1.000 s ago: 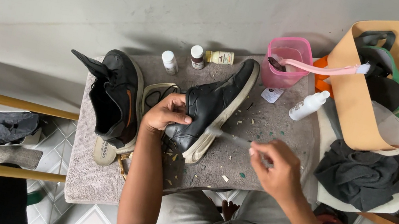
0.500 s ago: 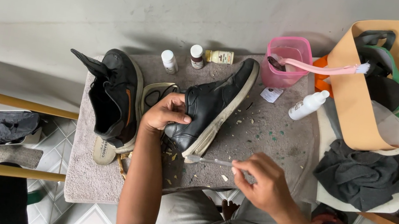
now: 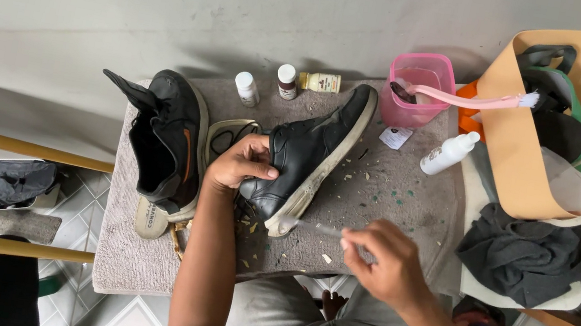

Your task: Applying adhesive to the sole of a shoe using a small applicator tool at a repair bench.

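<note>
My left hand (image 3: 241, 162) grips the ankle opening of a black high-top shoe (image 3: 308, 154) that lies on its side on a grey towel (image 3: 140, 248). My right hand (image 3: 381, 260) holds a thin pale brush (image 3: 311, 227) whose tip touches the toe end of the shoe's white sole. A second black shoe (image 3: 166, 145) with an orange stripe stands to the left of my left hand, its tongue pulled up.
Three small bottles (image 3: 287, 80) stand at the towel's far edge. A pink tub (image 3: 419, 90) holds a pink brush (image 3: 477, 100); a white bottle (image 3: 448, 153) lies beside it. A tan bag (image 3: 516, 147) and dark cloth (image 3: 522, 251) sit right. Flakes litter the towel.
My right hand has moved left with the brush, bringing its tip from beside the sole's middle down to the toe end. My left hand and both shoes stay put.
</note>
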